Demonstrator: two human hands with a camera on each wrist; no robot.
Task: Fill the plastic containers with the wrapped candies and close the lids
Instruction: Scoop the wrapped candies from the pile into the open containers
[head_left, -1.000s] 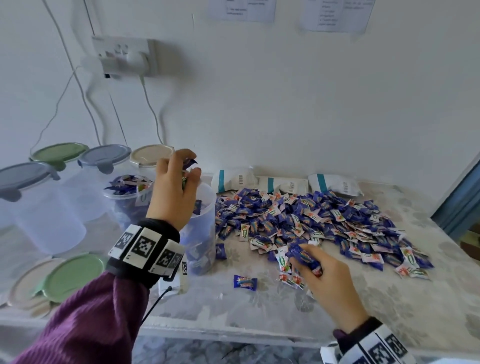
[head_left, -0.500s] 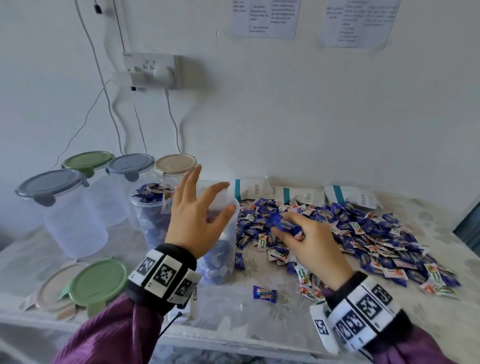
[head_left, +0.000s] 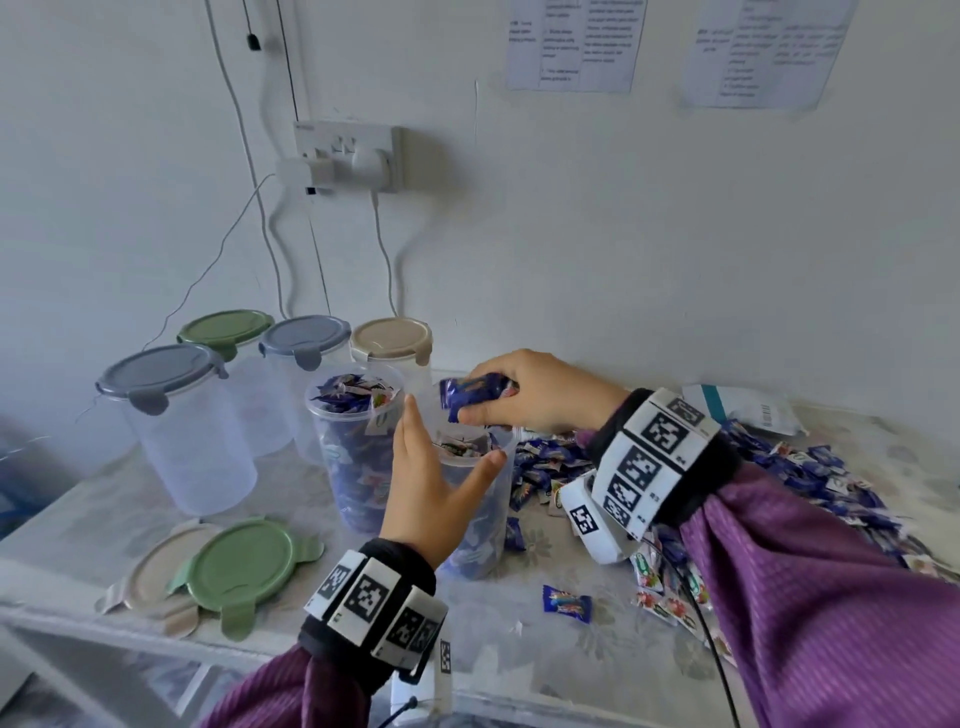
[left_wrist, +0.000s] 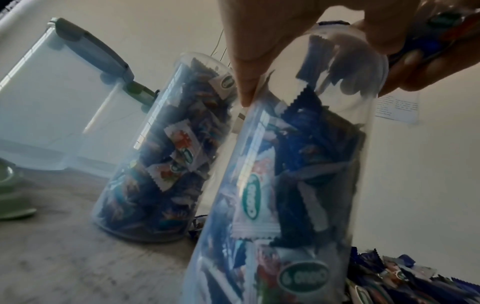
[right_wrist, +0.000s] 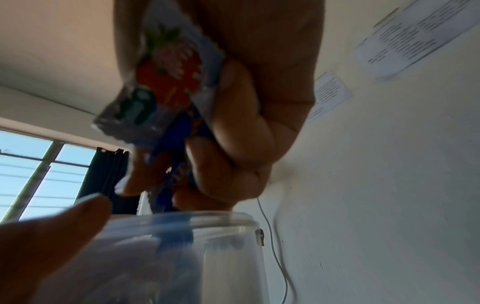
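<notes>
Candies (head_left: 475, 393) now above container (head_left: 480, 499)

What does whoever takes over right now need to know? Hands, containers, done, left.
Right hand grips a bunch of wrapped candies above the open container, which is partly filled.
Left hand, fingers straight, steadies that container's side.
Second open container beside it is full to the rim, no lid yet.
Four lidded containers behind look empty.
Loose green lid and beige lid lie front left; candy pile to the right.
Left: drop the handful, top up, lid both, fill the rest.
</notes>
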